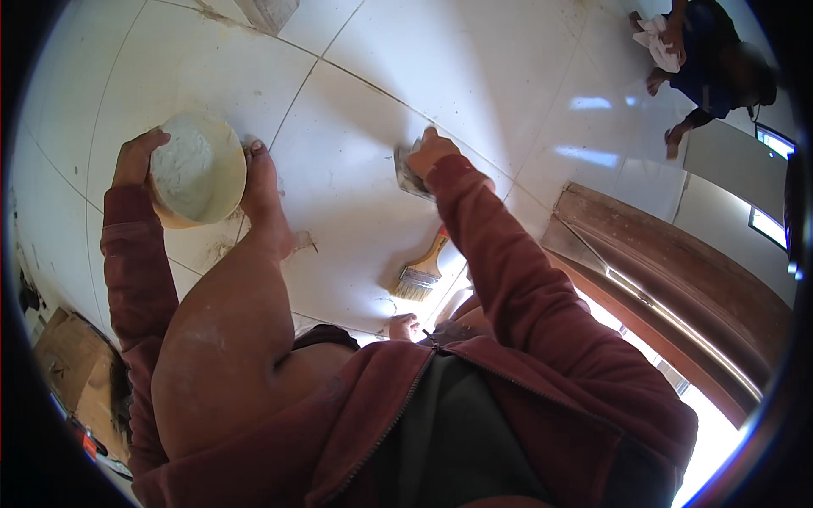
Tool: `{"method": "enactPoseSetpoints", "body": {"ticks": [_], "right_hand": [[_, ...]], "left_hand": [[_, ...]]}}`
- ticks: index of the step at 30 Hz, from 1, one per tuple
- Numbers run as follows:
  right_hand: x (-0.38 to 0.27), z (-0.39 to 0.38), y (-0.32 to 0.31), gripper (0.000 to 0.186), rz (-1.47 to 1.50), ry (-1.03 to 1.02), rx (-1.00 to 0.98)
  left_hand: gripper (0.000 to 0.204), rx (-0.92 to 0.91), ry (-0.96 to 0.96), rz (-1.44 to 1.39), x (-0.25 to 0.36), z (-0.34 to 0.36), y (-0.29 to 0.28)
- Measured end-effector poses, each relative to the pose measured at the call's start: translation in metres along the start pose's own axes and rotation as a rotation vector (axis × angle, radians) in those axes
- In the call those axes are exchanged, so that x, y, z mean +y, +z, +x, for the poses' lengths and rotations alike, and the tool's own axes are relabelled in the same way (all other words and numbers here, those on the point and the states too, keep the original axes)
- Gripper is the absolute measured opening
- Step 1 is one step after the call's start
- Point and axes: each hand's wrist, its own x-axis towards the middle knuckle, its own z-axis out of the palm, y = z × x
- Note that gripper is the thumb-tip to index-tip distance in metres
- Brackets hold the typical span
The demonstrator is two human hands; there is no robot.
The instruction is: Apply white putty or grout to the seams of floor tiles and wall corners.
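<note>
Right hand (432,152) hides most of the scraper (409,176)

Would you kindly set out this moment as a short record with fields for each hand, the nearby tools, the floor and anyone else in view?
left hand: left hand holds a round bowl of pale grey paste, near the person's own raised knee and foot
right hand: right hand presses a flat scraper against the white tiled floor, on a joint line
nearby tool: paintbrush with wooden handle lies on the tiles below the right arm
other person: another person in dark clothes crouches at upper right with a white cloth
doorway: wooden threshold at right
</note>
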Motion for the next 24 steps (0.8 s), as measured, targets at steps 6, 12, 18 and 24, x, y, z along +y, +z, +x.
{"method": "enactPoseSetpoints", "body": {"ticks": [6,12,18,24], "right_hand": [[-0.004,0.032,-0.047,0.040,-0.259,-0.632,0.321],[0.061,0.036,-0.041,0.044,-0.305,-0.634,0.270],[0.144,0.043,-0.033,0.040,-0.187,-0.399,0.156],[0.012,0.088,-0.044,0.044,0.733,-0.559,0.330]], "left_hand": [[0.045,0.040,0.311,0.069,0.026,0.018,0.020],[0.050,0.105,0.237,-0.183,0.030,0.019,0.044],[0.053,0.417,0.399,0.054,-0.024,0.003,0.042],[0.054,0.545,0.491,-0.045,-0.046,-0.038,0.064]]}}
